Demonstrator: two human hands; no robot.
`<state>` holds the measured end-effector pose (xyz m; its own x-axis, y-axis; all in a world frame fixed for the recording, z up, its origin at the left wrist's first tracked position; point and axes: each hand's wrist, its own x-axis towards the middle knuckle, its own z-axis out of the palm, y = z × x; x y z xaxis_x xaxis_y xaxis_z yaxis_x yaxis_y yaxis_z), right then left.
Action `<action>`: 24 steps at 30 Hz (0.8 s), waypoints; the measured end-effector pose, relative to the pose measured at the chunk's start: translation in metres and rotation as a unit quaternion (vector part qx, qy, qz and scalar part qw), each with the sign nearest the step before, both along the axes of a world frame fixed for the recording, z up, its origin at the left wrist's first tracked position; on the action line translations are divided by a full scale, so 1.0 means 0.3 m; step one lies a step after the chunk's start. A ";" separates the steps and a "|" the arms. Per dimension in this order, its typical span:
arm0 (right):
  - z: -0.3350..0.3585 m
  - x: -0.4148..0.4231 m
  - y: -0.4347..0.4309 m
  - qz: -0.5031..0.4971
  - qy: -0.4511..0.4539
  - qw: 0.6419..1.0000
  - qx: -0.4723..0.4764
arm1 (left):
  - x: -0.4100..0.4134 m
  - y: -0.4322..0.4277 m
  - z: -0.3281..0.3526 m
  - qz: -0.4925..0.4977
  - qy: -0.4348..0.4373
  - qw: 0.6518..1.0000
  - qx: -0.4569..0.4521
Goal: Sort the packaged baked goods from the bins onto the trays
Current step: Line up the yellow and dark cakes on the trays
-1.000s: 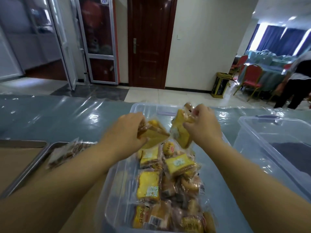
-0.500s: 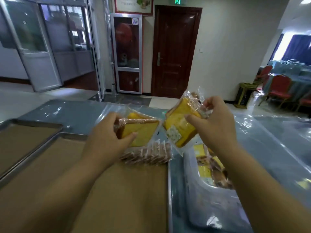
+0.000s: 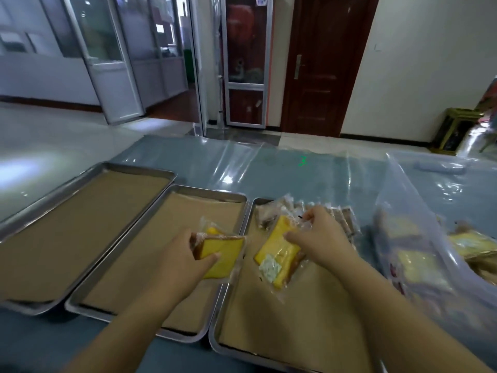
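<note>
**fig. two wrapped cake slices held over the trays**

head view. judged risk: the yellow cake slice in clear film (image 3: 224,254) sits above the right-hand rim of the middle paper-lined steel tray (image 3: 188,211). released here, it could straddle the rim or slide into the right paper-lined steel tray (image 3: 269,319). the slick film could also slip from a light pinch.

the left hand (image 3: 183,261) reaches forward, palm inward, with thumb and fingers clamped on that slice. the right hand (image 3: 321,238) is angled down, its fingertips pinching the film of a second yellow slice with a white label (image 3: 279,255). this slice is low over the right tray, near a row of brown wrapped goods (image 3: 269,215). whether it touches the paper cannot be told. the clear plastic bin (image 3: 403,238) lies to the right, blurred.
</note>
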<state>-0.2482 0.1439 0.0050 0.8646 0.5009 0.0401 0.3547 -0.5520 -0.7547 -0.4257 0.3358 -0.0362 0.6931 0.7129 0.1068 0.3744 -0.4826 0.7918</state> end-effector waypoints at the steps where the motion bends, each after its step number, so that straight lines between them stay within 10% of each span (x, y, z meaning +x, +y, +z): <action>1: -0.019 0.012 0.034 0.012 0.019 1.000 -0.007 | 0.007 0.026 -0.017 0.002 0.001 1.000 -0.006; 24: -0.397 0.395 0.785 0.053 0.168 0.980 -0.089 | 0.449 0.572 -0.344 -0.012 0.097 0.992 0.081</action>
<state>-0.1296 0.3796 -0.1141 0.7569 0.5620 -0.3336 0.1658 -0.6588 -0.7338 -0.2911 0.5073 -0.1394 0.7279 0.6808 0.0818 0.4991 -0.6078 0.6176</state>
